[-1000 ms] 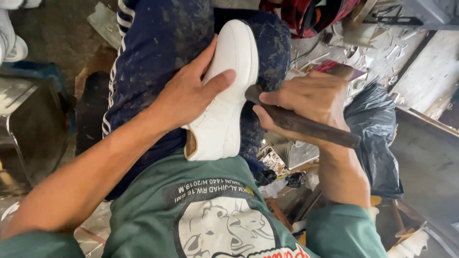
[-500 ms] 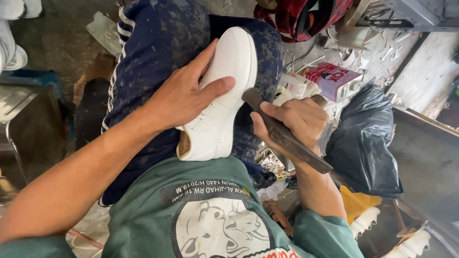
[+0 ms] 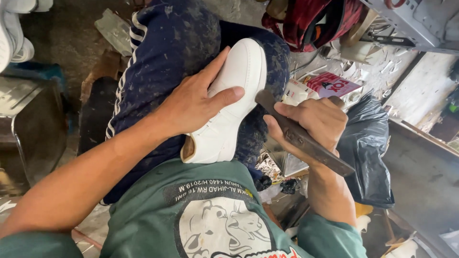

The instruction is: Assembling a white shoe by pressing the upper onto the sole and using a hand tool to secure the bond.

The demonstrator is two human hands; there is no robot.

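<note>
Right grip (image 3: 311, 125) clamped on dark tool (image 3: 306, 141) | left hand (image 3: 193, 102) flat on white shoe (image 3: 229, 105)

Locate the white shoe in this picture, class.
In the head view, the white shoe lies centre frame on the person's lap, toe pointing away, pressed down by the left hand, with the right hand holding a dark metal tool just beside it.

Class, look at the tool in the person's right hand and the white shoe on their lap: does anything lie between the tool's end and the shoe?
Nothing visible does. The metal tool in the right hand points at the white shoe, with only open space between; the left hand rests on the shoe's other side.
</note>
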